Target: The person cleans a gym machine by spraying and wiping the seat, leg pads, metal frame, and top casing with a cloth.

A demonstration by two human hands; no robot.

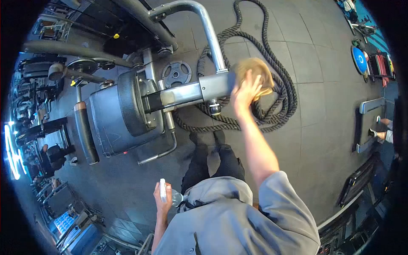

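Note:
My right hand (246,90) reaches forward and presses a yellow-brown cloth (264,75) against the far end of a gym machine's metal beam (180,95). Its fingers lie over the cloth, slightly blurred. Low by my waist, my left hand (163,203) is wrapped round the neck of a spray bottle (177,198) with a white trigger head and a clear body. A black padded seat (127,102) sits on the machine to the left of the beam, and a curved chrome bar (209,32) rises from the beam near the cloth.
A thick black rope (291,100) lies coiled on the tiled floor (325,102) under and beyond the beam. A weight plate (176,74) rests beside the machine. More gym equipment lines the left side. At the right edge, part of another person (386,131) shows by a grey-framed platform (369,121).

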